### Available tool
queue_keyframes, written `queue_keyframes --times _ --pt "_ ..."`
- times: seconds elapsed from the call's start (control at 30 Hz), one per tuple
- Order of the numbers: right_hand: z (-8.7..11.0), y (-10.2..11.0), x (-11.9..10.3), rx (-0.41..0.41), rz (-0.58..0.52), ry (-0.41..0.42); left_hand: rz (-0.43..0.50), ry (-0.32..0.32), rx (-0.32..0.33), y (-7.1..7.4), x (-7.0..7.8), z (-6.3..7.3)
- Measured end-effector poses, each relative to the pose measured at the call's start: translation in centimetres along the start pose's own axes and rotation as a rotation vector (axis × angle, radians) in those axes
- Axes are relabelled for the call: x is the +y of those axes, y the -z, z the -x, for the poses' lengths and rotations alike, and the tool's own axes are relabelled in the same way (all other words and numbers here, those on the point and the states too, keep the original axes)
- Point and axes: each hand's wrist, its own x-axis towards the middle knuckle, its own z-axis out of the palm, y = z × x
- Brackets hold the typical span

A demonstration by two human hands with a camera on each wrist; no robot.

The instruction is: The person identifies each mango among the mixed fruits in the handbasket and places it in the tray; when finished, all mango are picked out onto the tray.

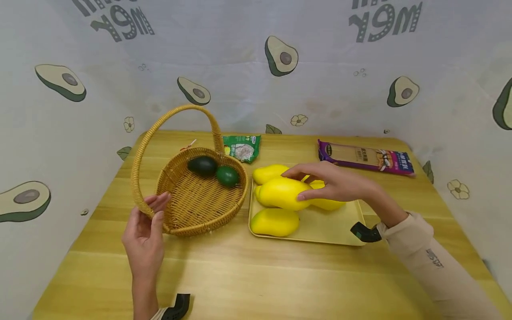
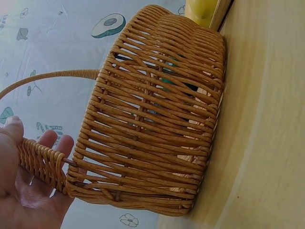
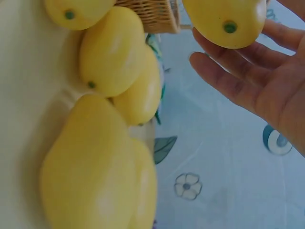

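A wicker basket (image 1: pixel 196 202) with a tall arched handle stands on the left, holding a dark avocado (image 1: pixel 202 166) and a smaller green fruit (image 1: pixel 228 176). My left hand (image 1: pixel 144 238) grips the handle near its lower end, thumb on one side and fingers on the other, as the left wrist view confirms. Over the yellow tray (image 1: pixel 320 229), my right hand (image 1: pixel 338 181) holds a yellow mango (image 1: pixel 282 193) between thumb and fingers. In the right wrist view this mango (image 3: pixel 228 21) is raised apart from several others. One mango (image 1: pixel 275 222) lies at the tray's front left.
Behind the basket lies a green packet (image 1: pixel 245 149). A purple-ended pasta packet (image 1: pixel 366 158) is at the back right of the wooden table (image 1: pixel 256 275). A printed curtain (image 1: pixel 240 58) hangs behind and at both sides. The tray stands close to the basket's right side.
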Motion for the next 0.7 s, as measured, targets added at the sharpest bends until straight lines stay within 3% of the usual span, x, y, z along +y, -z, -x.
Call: queue_keyframes --times 0.43,0.7 --pt "6.7 -2.4 2.6 0.101 -0.087 -0.039 0.033 -0.023 -0.012 -0.2 -0.1 -0.1" --pt "9.5 -3.7 3.8 0.153 -0.192 -0.088 0.050 -0.022 -0.004 0.0 -0.2 -0.1"
